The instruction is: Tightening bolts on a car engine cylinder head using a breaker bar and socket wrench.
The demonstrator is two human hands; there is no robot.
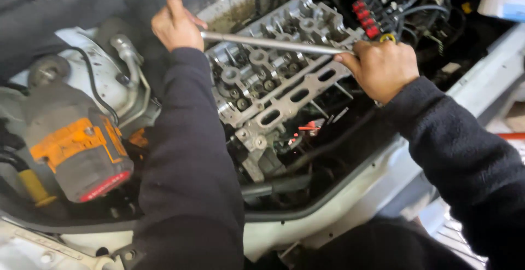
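2 hands share 1 long steel bar (273, 44), which lies across the top of the exposed cylinder head (273, 78). Your left hand (176, 25) has its fingers wrapped tight round the bar's far left end; your right hand (381, 68) closes over the other end, thumb pressed along the shaft. It looks stiff, heavy and likely slick with oil, so the ends give you the surest hold. An orange and grey power tool (76, 149) rests at the left of the crowded bay, cables (410, 2) at upper right.
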